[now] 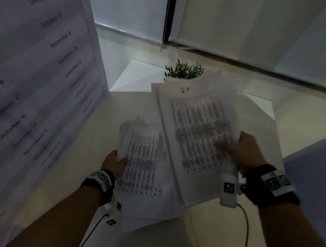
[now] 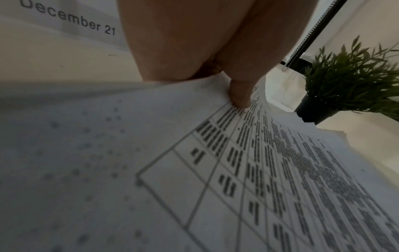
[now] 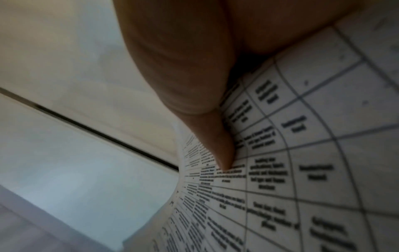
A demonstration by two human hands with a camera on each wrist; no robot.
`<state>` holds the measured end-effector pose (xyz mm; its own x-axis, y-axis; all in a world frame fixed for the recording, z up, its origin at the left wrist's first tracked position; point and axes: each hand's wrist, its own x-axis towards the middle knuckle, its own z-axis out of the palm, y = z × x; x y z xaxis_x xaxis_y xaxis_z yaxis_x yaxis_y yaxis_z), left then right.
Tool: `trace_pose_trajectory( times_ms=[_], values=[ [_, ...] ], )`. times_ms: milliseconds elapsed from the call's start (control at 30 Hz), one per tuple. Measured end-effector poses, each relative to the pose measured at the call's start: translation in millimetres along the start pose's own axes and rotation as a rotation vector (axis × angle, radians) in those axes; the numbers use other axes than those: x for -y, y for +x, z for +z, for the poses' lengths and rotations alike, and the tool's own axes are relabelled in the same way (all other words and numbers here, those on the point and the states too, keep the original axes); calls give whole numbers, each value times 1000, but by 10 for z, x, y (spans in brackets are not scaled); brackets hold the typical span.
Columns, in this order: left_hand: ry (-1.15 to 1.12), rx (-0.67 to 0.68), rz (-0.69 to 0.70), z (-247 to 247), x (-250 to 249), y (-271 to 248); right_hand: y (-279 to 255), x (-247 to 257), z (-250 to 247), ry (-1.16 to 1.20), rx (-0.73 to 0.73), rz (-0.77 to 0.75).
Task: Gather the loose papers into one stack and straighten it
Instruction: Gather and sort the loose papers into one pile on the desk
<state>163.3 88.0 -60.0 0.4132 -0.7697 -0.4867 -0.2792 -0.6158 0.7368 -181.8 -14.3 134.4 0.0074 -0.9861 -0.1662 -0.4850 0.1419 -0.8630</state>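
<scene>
Only left wrist view shows plant pot [image 2: 315, 110].

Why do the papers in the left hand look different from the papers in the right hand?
The left hand's papers look bent and crumpled at the top; the right hand's papers lie flatter. The left bunch sits lower and nearer, the right one reaches up toward the plant. Both show printed tables, each pinched by a thumb.

Both arms out front; left hand [image 1: 114, 163] & right hand [image 1: 245, 149] each pinching w/ thumb.
</scene>
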Motion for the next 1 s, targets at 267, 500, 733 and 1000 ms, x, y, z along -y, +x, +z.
trace_pose_trajectory(
  times_ms=[267,500,733,1000],
  values=[
    [-95,-47,-138,0,-149,-123,-103,-846,1235,-348,216,346],
    [-193,12,-206,135,-171,-196,-326,-953,1438,-365,247,343],
    [-168,22,-114,199,-169,-101,163,-744,1675,-383,385,197],
    [-196,-73,-135,263,-231,-46,71,-943,1759,-244,457,129]
  ],
)
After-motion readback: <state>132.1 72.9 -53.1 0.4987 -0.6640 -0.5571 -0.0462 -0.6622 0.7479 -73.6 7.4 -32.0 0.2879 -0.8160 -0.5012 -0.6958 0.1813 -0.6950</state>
